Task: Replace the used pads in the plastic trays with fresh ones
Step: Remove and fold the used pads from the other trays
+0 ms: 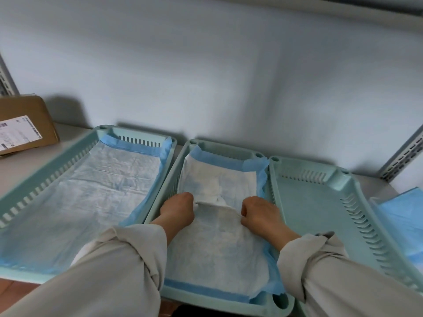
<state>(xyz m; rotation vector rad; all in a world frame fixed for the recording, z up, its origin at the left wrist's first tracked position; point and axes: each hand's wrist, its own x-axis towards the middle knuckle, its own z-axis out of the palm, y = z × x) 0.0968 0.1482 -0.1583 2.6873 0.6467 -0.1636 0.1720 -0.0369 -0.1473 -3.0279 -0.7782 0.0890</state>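
Three pale green plastic trays stand side by side on a shelf. The left tray (68, 161) holds a flat white pad with blue edges (96, 193). The middle tray (229, 148) holds a crumpled white pad with blue edges (217, 243). My left hand (177, 210) and my right hand (258, 215) each grip a raised fold of that pad near its middle, fingers curled under and hidden. The right tray (315, 207) has no pad in it.
A brown cardboard box with a white label (25, 124) sits at the back left. Blue pad material (402, 216) lies at the far right past the right tray. A wall rises behind the trays. A slotted metal upright (405, 156) stands at the right.
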